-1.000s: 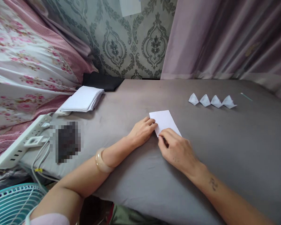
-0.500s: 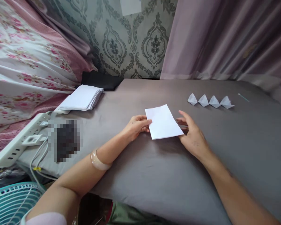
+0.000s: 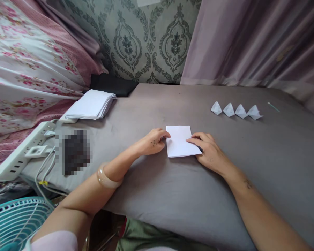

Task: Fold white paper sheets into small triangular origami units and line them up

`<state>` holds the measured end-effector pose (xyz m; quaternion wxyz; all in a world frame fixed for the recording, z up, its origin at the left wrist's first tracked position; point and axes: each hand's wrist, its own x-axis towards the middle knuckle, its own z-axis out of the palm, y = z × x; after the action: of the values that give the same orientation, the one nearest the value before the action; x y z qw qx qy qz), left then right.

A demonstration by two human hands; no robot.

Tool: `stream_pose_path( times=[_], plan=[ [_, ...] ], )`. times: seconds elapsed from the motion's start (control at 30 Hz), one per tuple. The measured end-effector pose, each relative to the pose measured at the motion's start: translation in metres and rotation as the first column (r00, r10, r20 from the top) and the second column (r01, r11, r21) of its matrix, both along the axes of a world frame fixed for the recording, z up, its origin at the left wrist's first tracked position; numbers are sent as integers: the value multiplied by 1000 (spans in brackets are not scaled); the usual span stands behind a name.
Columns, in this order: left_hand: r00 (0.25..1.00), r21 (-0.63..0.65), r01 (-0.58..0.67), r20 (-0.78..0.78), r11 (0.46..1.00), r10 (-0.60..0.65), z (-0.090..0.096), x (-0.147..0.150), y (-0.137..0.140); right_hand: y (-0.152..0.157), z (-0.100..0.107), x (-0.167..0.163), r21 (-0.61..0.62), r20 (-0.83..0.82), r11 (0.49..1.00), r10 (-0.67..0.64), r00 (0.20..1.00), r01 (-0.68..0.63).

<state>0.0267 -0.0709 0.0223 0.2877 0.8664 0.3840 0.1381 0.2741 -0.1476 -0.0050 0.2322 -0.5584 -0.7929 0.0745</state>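
A folded white sheet of paper [image 3: 178, 143] lies in front of me on the grey cloth-covered surface. My left hand [image 3: 154, 141] grips its left edge, fingers curled and the foremost finger on top. On the opposite side, my right hand [image 3: 208, 149] is closed on the right edge, with fingertips over the paper and the thumb side low by the near right corner. A small dark patch shows between that corner and the right hand; I cannot tell what it is. Part of each hand's grip is hidden.
Several small pointed folded-paper shapes [image 3: 241, 111] stand in a row at the back right, near a thin cotton swab [image 3: 273, 107]. A stack of white paper [image 3: 90, 104] lies back left, beside a black flat item [image 3: 115, 85]. A power strip [image 3: 23, 151] and a teal fan [image 3: 18, 223] are left.
The paper has come down from a tilted, raised position to lie flatter on the surface. My right hand has closed from spread fingers onto its right edge.
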Motion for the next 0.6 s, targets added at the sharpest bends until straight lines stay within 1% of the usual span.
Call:
stream_pose_path(
  times=[0.03,0.07,0.13,0.23,0.3,0.47,0.6],
  plan=[
    [999,-17,43,-26,999,-44,2,-2,0,1,-1,0,2,-19,1000,-9,1000,9],
    [997,-27,61,-40,998,-62,4,-3,-1,2,-1,0,6,-43,1000,-24,999,25],
    [998,-43,49,-42,998,-50,6,-2,-1,4,-3,-1,11,-91,998,-68,994,69],
    [1000,-67,-21,-8,998,20,3,3,-1,9,-7,-2,-5,-141,990,-142,980,143],
    [996,-70,-90,24,994,92,0,6,-1,13,-9,-3,-30,-166,982,-189,968,187],
    [959,-99,-270,60,958,276,-9,14,-2,20,-11,-6,-78,-247,953,-304,920,294],
    [942,-87,-326,58,941,331,-16,18,-4,23,-11,-7,-61,-227,942,-335,914,330]
  ],
)
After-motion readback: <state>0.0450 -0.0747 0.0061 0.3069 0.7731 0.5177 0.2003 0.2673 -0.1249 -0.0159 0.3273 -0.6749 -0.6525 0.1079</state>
